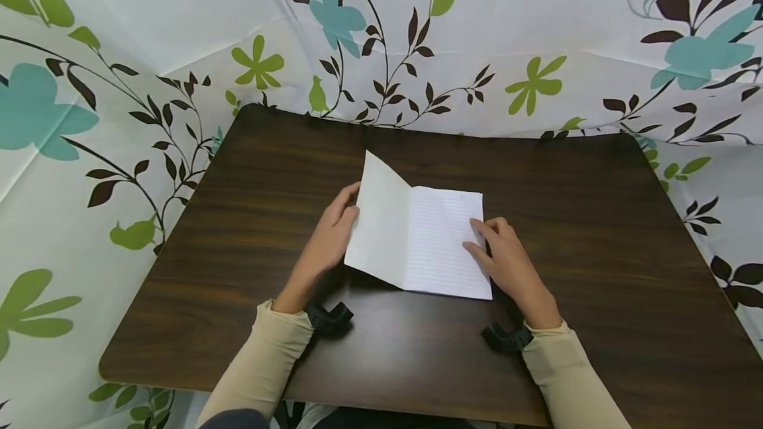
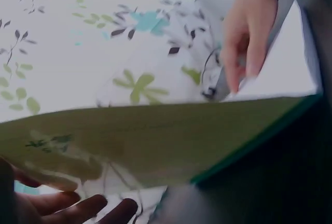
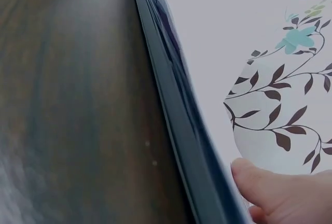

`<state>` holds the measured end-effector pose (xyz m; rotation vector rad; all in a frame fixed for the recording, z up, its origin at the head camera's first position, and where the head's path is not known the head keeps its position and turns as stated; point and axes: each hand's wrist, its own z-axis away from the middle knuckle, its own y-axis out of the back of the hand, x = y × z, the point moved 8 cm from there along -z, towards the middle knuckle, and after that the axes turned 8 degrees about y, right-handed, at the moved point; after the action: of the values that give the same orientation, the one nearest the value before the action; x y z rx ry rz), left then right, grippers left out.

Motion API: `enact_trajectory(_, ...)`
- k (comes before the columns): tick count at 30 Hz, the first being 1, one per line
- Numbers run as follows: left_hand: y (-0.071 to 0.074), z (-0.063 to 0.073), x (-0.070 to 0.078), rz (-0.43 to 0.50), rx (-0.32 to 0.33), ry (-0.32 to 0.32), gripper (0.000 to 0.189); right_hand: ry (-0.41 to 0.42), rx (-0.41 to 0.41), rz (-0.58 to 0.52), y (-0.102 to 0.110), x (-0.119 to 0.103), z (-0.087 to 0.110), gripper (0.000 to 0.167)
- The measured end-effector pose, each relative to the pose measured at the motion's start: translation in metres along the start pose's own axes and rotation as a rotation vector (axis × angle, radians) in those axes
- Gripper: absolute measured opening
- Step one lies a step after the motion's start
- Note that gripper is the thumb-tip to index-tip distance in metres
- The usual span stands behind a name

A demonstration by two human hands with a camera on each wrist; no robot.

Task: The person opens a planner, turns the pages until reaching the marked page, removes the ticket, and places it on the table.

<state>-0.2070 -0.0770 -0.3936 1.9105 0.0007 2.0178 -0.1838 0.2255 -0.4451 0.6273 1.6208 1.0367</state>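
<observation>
An open notebook (image 1: 450, 243) with white ruled pages lies in front of me, its front cover (image 1: 381, 224) raised and slanting up on the left. In the left wrist view, the cover's outer face (image 2: 129, 141) looks olive with a green strip along the spine. My left hand (image 1: 328, 237) touches the cover's outer edge, its fingers (image 2: 88, 208) loosely extended against the outer side. At the right edge, my right hand (image 1: 507, 260) grips the notebook, thumb and forefinger over the ruled page. The right wrist view shows the thumb (image 3: 259, 182) at the page edge.
The notebook is on a dark wood-grain table (image 1: 238, 323) with rounded corners. A white cloth (image 1: 179, 12) printed with leaves and flowers hangs behind and beside it. Dark straps with camera mounts (image 1: 507, 336) sit on both wrists.
</observation>
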Motion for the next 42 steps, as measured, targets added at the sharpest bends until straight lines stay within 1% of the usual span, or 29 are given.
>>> enact_trajectory(2, 0.009, 0.000, -0.008, -0.018, -0.017, 0.035, 0.052, -0.008, -0.004, -0.016, -0.001, 0.002, -0.001, 0.062)
enact_trajectory(5, 0.019, -0.001, -0.020, -0.074, -0.054, 0.078, 0.052, -0.018, -0.016, -0.035, -0.002, 0.003, -0.003, 0.067)
enact_trajectory(9, 0.029, -0.002, -0.037, -0.202, -0.063, 0.139, 0.054, -0.056, -0.050, -0.048, -0.003, 0.006, -0.004, 0.074)
enact_trajectory(13, 0.031, -0.004, -0.050, -0.353, -0.054, 0.207, 0.061, -0.091, -0.072, -0.021, -0.002, 0.008, -0.003, 0.076)
enact_trajectory(16, 0.030, -0.006, -0.054, -0.436, -0.044, 0.217, 0.065, -0.097, -0.070, 0.009, 0.001, 0.008, -0.002, 0.073)
enact_trajectory(19, 0.030, -0.007, -0.055, -0.487, -0.014, 0.222, 0.066, -0.105, -0.051, 0.015, 0.003, 0.007, -0.002, 0.069)
enact_trajectory(21, 0.031, -0.007, -0.054, -0.519, 0.005, 0.222, 0.066, -0.106, -0.024, 0.015, 0.005, 0.005, -0.001, 0.066)
enact_trajectory(24, 0.030, -0.007, -0.055, -0.551, 0.022, 0.229, 0.065, -0.101, 0.028, 0.025, 0.006, 0.002, -0.001, 0.059)
enact_trajectory(30, 0.028, -0.007, -0.057, -0.591, 0.029, 0.251, 0.067, -0.068, 0.131, 0.067, 0.011, -0.007, 0.002, 0.047)
enact_trajectory(33, 0.027, -0.006, -0.059, -0.602, 0.026, 0.255, 0.067, -0.050, 0.155, 0.091, 0.011, -0.010, 0.003, 0.044)
enact_trajectory(37, 0.026, -0.004, -0.057, -0.607, 0.027, 0.248, 0.067, -0.017, 0.195, 0.113, 0.012, -0.011, 0.004, 0.041)
enact_trajectory(42, 0.027, -0.005, -0.056, -0.604, 0.036, 0.239, 0.067, -0.006, 0.238, 0.078, 0.014, -0.011, 0.003, 0.039)
